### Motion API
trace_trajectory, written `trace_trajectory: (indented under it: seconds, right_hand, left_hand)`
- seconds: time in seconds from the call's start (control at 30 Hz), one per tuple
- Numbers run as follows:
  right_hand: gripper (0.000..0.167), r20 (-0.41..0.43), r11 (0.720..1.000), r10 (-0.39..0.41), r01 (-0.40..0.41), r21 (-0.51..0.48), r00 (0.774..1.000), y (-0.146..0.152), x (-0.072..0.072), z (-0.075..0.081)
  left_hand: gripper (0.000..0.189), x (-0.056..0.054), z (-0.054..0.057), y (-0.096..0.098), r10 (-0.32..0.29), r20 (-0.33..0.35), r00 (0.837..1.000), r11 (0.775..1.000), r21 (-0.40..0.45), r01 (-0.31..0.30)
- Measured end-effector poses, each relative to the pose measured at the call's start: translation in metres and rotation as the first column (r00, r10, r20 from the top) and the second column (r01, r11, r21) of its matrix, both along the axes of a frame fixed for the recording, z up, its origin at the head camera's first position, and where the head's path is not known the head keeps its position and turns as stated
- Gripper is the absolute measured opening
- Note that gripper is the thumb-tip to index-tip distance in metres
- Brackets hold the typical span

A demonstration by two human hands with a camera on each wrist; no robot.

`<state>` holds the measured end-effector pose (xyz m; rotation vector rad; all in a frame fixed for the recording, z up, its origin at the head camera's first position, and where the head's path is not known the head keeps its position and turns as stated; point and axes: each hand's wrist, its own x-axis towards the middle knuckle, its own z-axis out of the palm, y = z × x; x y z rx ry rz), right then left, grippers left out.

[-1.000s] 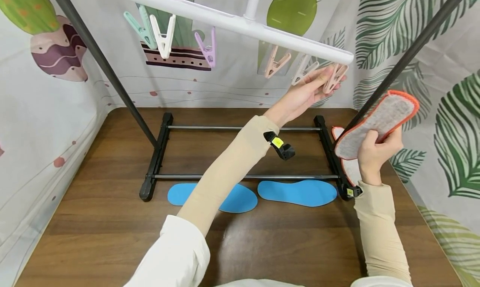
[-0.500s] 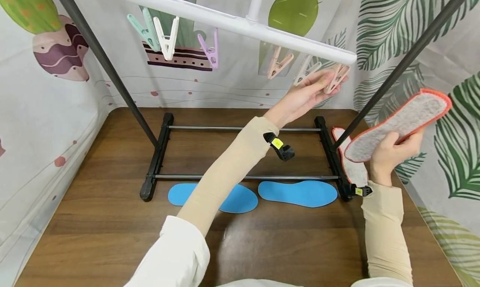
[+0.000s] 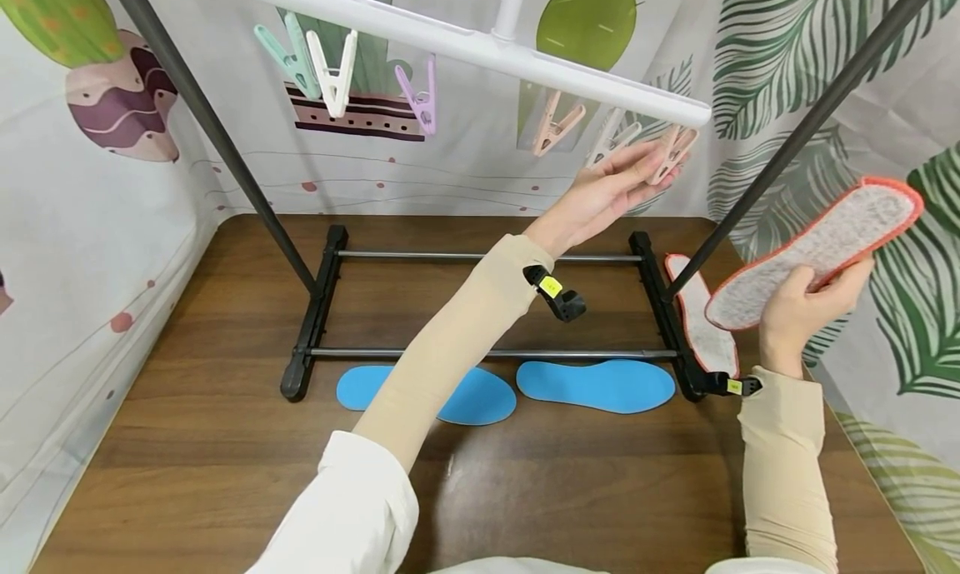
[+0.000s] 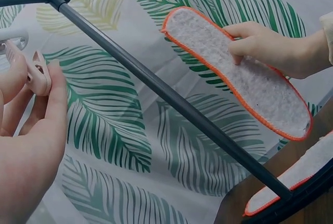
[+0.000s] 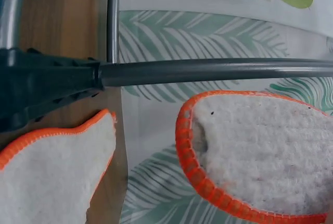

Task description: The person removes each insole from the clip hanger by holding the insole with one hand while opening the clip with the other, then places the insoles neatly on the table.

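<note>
My left hand (image 3: pixel 600 195) pinches a pale pink clothespin (image 3: pixel 672 153) hanging at the right end of a white hanger bar (image 3: pixel 600 88). In the left wrist view the same clothespin (image 4: pixel 40 76) sits between thumb and fingers. Off to the right, outside the rack's dark pole, my right hand (image 3: pixel 810 316) grips a grey fuzzy insole (image 3: pixel 832 237) with orange stitched edging, thumb on its face. The held insole (image 5: pixel 260 151) is large in the right wrist view; that hand is nearly out of that frame. A matching insole (image 3: pixel 701 324) lies beside the rack's right foot, below the held one.
More clothespins dangle from the bar: mint (image 3: pixel 292 57), white (image 3: pixel 332 72), purple (image 3: pixel 418 99), peach (image 3: pixel 557 126). Two blue insoles (image 3: pixel 596 386) lie along the front of the black rack base (image 3: pixel 307 332). A slanted pole (image 3: pixel 795 137) stands between my hands.
My right hand has carried the orange-edged insole rightward, away from the pole, uncovering more of the insole on the table. The left hand stays at the clothespin, almost still.
</note>
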<state>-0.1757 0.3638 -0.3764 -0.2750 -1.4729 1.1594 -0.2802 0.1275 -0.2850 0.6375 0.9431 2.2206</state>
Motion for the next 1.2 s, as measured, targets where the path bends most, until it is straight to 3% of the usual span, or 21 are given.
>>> trace_trajectory:
  seconds: [0.07,0.27,0.5,0.63,0.9,1.07,1.2]
  right_hand:
    - [0.060,0.006,1.000,-0.007,0.007,0.017,1.000,0.004,-0.001,-0.004]
    - [0.060,0.028,0.999,-0.031,0.030,0.039,0.999,0.012,-0.005,-0.011]
    - [0.044,0.093,0.997,-0.067,0.064,0.035,0.993,0.013,-0.006,-0.010]
    - [0.041,0.131,0.994,-0.096,0.090,0.053,0.987,0.018,-0.006,-0.011]
    - [0.040,0.259,0.966,-0.211,0.161,0.201,0.943,0.035,-0.010,-0.019]
    - [0.015,0.338,0.942,-0.263,0.163,0.295,0.904,0.039,-0.010,-0.022]
    - [0.021,0.381,0.923,-0.297,0.161,0.351,0.875,0.039,-0.008,-0.024]
  left_hand:
    - [0.042,0.000,-0.001,0.000,0.009,0.019,1.000,1.000,0.000,-0.009]
    - [0.042,-0.001,-0.003,-0.002,0.012,-0.020,1.000,1.000,-0.006,-0.012]
    - [0.040,-0.002,-0.004,-0.003,0.049,0.105,0.993,0.999,0.019,-0.051]
    - [0.041,0.000,-0.004,-0.004,0.064,0.094,0.994,0.997,0.030,-0.067]
    - [0.042,0.000,-0.005,-0.005,0.049,0.065,0.997,0.999,0.001,-0.050]
    - [0.042,0.001,-0.007,-0.005,0.053,0.074,0.996,0.999,0.005,-0.054]
    - [0.042,0.001,-0.007,-0.005,0.062,0.073,0.995,0.998,-0.003,-0.062]
